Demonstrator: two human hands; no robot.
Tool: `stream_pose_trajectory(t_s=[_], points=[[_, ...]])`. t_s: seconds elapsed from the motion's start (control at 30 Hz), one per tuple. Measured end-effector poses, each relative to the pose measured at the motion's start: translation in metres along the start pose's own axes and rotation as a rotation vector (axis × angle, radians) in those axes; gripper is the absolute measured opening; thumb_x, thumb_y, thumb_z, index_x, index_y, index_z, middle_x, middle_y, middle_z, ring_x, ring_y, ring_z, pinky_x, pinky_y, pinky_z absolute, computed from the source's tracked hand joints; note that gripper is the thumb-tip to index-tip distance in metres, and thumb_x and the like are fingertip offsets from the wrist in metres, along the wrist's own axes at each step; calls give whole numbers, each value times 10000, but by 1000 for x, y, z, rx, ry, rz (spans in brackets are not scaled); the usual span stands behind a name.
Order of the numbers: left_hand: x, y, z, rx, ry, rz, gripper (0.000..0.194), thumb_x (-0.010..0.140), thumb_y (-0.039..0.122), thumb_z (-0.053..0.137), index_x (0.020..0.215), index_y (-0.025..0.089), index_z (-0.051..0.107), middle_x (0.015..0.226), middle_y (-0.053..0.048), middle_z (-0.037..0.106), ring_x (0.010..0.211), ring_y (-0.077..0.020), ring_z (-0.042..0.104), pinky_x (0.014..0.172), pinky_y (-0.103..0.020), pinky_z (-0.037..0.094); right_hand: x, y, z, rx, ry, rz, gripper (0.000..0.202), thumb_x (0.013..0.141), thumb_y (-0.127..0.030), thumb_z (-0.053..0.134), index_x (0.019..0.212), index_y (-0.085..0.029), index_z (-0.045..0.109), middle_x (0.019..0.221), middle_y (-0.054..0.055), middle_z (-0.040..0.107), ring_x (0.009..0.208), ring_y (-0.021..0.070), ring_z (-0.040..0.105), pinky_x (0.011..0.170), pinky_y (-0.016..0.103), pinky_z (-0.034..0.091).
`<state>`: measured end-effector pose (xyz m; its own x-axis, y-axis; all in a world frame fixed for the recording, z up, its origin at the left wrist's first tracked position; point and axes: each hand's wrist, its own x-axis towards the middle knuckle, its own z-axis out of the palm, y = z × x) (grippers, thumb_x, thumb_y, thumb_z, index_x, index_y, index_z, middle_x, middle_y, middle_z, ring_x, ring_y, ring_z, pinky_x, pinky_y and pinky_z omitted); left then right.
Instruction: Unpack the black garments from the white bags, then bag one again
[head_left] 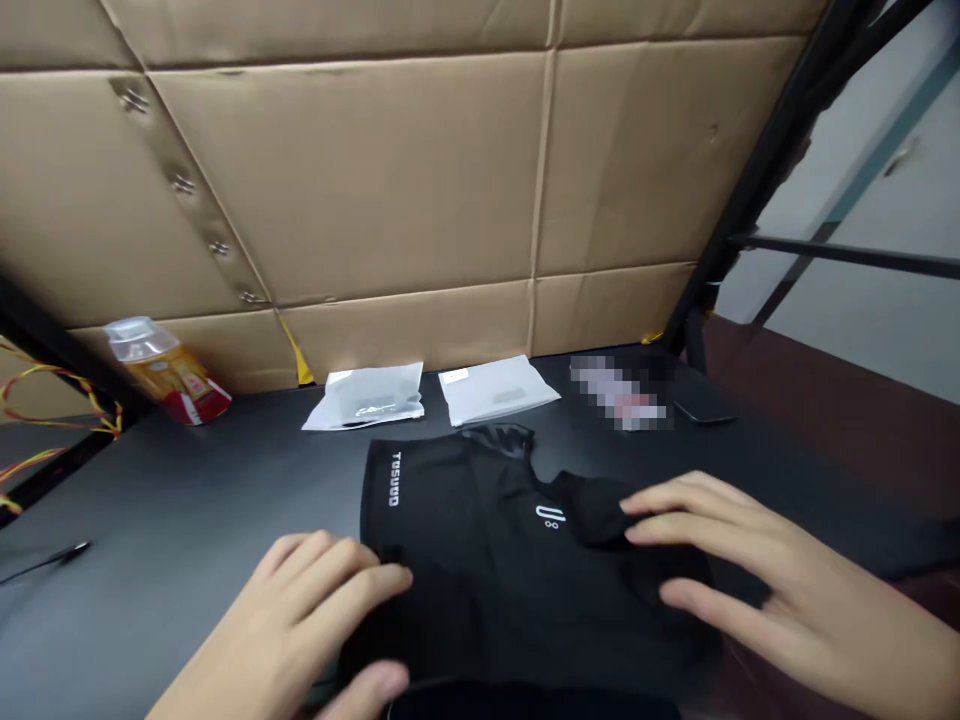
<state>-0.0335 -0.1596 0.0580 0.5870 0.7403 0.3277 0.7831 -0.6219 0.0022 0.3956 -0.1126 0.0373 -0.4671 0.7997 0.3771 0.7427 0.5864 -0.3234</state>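
Your L hand (300,610) is over the left edge of the blk garment (510,580), R hand (780,560) at its right side; fingers (679,527) on both spread & loose. It lies on the desk (247,480) b/w them, near 2 white pkts (499,392).
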Motion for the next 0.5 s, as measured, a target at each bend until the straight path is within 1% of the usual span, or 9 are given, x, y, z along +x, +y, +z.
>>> stream_pose_trajectory(t_s=[0.07,0.1,0.2,0.27,0.3,0.33,0.4,0.47,0.5], points=[[10,-2,-1,-69,-51,-60,364,975,411,680,1327,322,650,1213,-27,722,1013,-215,681,853,-304,547,20,7,6,1,-106,-22,300,971,-493,700,1251,-392,734,1331,43,716,1203,299,697,992,442,600],[15,-2,1,-91,-90,-69,324,972,390,689,1289,324,670,1203,-27,721,1001,-214,685,845,-302,553,30,13,10,0,-130,-15,268,1002,-482,659,1231,-365,735,1272,52,732,1156,292,712,960,435,602],[27,-4,5,-145,-227,-47,185,939,349,744,1121,325,721,1064,3,737,896,-195,706,867,-311,561,49,34,21,3,-58,161,270,1047,-499,565,1051,-276,719,943,37,749,798,237,728,722,368,589],[32,-7,2,-189,-278,-30,146,939,391,758,1067,326,728,1004,24,742,866,-185,720,957,-335,557,53,48,23,-9,25,311,296,1037,-525,564,1060,-255,683,873,23,731,640,204,679,604,343,543],[34,-10,-1,-217,-279,-21,155,951,431,746,1064,326,731,1011,24,747,879,-185,727,985,-342,555,55,52,22,-24,72,349,310,1030,-528,570,1115,-248,671,908,32,736,633,203,678,589,342,535],[37,-13,-4,-245,-268,-16,175,970,465,718,1071,324,737,1038,16,754,906,-187,732,988,-339,561,57,52,21,-43,115,356,326,1030,-517,564,1179,-242,658,979,52,742,674,214,697,603,349,542],[46,-20,-8,-287,-228,-24,237,1005,498,657,1133,322,751,1173,-19,755,1021,-207,733,957,-326,583,62,42,18,-74,193,272,351,1045,-473,536,1284,-235,635,1145,100,730,864,262,739,716,388,581],[57,-25,-4,-296,-230,-34,343,1016,517,630,1292,339,727,1403,-57,694,1219,-253,695,1000,-356,585,70,20,18,-64,186,97,328,1058,-430,534,1315,-260,646,1274,116,699,1111,308,708,905,446,583],[62,-26,3,-288,-259,-32,432,1007,548,633,1390,354,682,1511,-73,632,1327,-286,648,1056,-402,568,75,8,20,-48,125,-4,314,1054,-414,558,1323,-286,658,1320,105,686,1199,317,674,983,469,566]])
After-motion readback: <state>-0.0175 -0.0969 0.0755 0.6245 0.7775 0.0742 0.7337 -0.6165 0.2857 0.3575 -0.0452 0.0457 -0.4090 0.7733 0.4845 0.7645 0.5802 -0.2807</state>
